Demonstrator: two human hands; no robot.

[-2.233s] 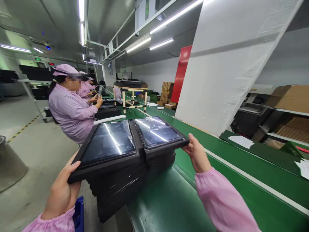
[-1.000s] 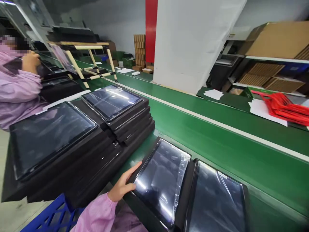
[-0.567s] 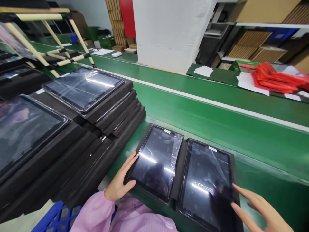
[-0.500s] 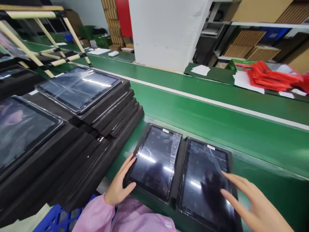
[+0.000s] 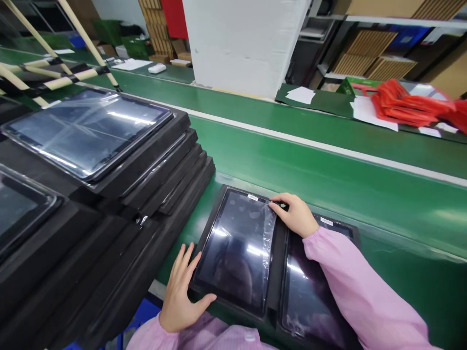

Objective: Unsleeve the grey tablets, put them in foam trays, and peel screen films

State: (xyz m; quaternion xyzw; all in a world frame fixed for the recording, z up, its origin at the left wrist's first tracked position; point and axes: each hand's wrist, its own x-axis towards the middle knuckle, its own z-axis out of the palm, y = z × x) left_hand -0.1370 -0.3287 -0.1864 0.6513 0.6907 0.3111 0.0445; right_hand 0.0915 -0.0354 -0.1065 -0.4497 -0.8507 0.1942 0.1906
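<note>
Two tablets lie side by side in a black foam tray: the left tablet (image 5: 233, 243) and the right tablet (image 5: 302, 291), each with a small white label near its far edge. Clear protective film (image 5: 268, 233) is wrinkled along the left tablet's right side. My left hand (image 5: 184, 287), fingers spread, rests at the left tablet's near-left edge. The thumb and forefinger of my right hand (image 5: 294, 211) pinch at the film by that tablet's far-right corner. My right forearm crosses above the right tablet and hides part of it.
To the left stand stacked black foam trays (image 5: 175, 170) holding more film-covered tablets (image 5: 91, 131). Beneath everything runs a green work surface (image 5: 328, 175) with a white strip. Red bags (image 5: 404, 104) and white papers (image 5: 301, 95) lie across it. A pipe frame (image 5: 85, 75) stands far left.
My right hand has moved left and away from me, from over the right tablet to the left tablet's far-right corner. My left hand stays by the left tablet, fingers more upright. The view has shifted slightly.
</note>
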